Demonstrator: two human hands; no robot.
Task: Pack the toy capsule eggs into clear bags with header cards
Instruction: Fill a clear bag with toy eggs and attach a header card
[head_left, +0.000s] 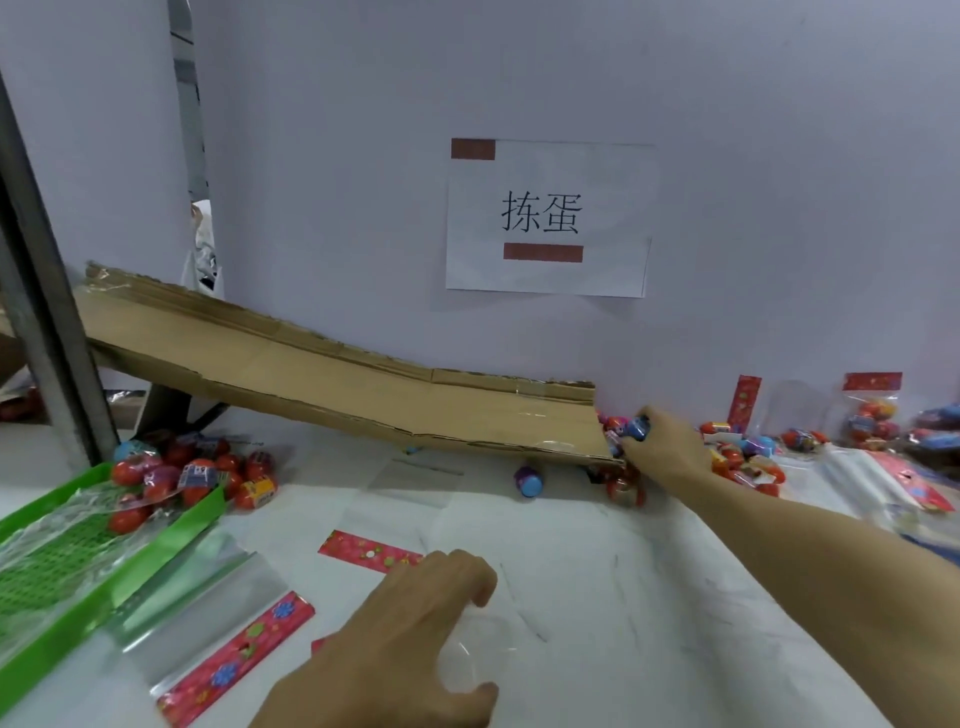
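Your right hand (662, 447) has its grip around a blue capsule egg (637, 428) (at the cardboard ramp's (332, 374) low end); your left hand (410, 639) holds a clear bag (483, 639) on the surface (623, 597).

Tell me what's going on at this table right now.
A person is packing toy eggs. Their right hand reaches to the low end of a cardboard chute and grips a blue capsule egg from the pile there. Their left hand holds a clear bag on the table. Another bag with a red header card lies beside a green tray.
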